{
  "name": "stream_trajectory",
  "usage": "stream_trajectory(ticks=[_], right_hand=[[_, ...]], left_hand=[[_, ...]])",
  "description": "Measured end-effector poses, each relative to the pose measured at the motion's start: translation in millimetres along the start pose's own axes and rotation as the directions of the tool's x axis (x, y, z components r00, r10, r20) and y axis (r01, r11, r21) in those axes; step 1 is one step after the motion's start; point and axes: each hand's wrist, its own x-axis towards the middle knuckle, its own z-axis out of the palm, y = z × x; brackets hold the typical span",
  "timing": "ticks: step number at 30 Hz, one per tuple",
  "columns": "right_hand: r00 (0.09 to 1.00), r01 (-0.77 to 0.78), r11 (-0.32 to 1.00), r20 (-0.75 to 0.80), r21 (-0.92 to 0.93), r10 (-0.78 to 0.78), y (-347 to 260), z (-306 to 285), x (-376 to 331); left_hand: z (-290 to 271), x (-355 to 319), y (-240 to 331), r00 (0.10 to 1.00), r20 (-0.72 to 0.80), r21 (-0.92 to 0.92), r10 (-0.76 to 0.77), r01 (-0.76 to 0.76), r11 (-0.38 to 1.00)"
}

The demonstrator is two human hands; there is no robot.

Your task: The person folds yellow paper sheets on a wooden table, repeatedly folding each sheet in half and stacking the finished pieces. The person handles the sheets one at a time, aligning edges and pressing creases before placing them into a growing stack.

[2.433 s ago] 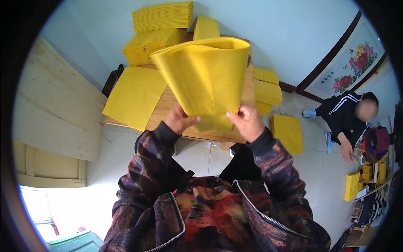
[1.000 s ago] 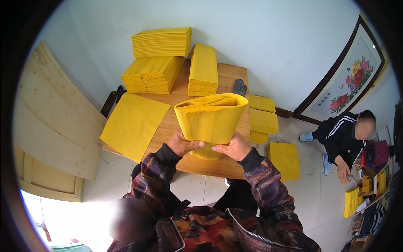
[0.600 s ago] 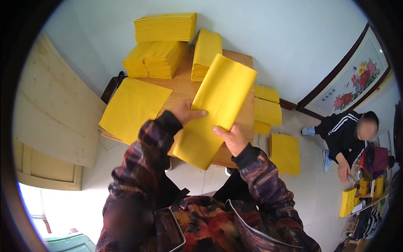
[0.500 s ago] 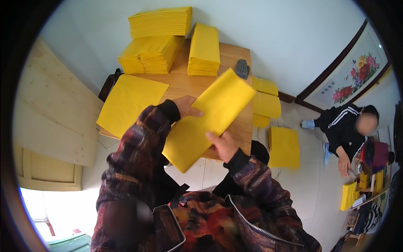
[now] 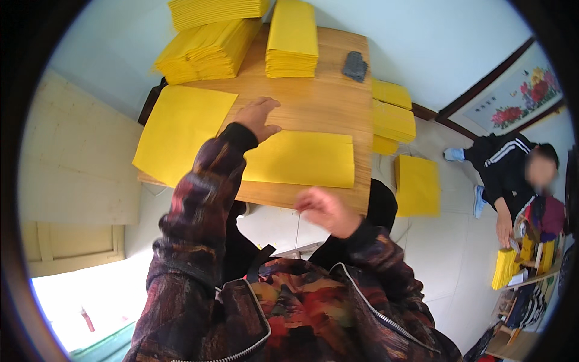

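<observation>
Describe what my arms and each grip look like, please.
The left sleeve and right sleeve are long and dark, streaked with purple, rust and tan, each ending in a plain black cuff. The left grip and right grip are bare, with no gloves; motion blur softens the right one.

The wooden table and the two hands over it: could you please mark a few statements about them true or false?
1. A folded yellow bundle lies on the wooden table. True.
2. The right hand grips that bundle. False: the right hand, blurred, is nearer the body, apart from it.
3. The left hand is near the bundle's left end. True.
4. A grey item lies at the table's far left. False: the grey item is at the far right.
</observation>
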Motion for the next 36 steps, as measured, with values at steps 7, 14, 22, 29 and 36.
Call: stream_trajectory(ticks=[7, 14, 22, 29, 36], right_hand=[[0.836, -0.095, 0.497, -0.340, -0.863, -0.430, -29.0, -71.9, 5.3], [0.950, -0.209, 0.309, -0.268, -0.928, -0.162, -34.2, -91.8, 21.1], [0.964, -0.262, 0.101, -0.266, -0.960, -0.022, -38.1, -92.8, 30.5], [0.932, -0.241, 0.238, -0.293, -0.941, -0.214, -26.5, -98.2, 26.6], [0.812, -0.400, 0.488, -0.547, -0.776, -0.203, -28.7, -101.4, 11.7]], left_hand=[[-5.1, -131.9, 12.6, 0.878, -0.224, -0.120, -0.423, 0.406, 0.906], [0.7, -143.0, 12.4, 0.762, -0.155, -0.172, -0.628, 0.605, 0.777], [28.1, -144.0, -30.0, 0.712, -0.151, -0.396, -0.685, 0.592, 0.702], [31.2, -147.3, -36.5, 0.700, -0.135, -0.614, -0.701, 0.496, 0.614], [25.4, -148.4, -34.5, 0.687, -0.169, -0.590, -0.707, 0.504, 0.631]])
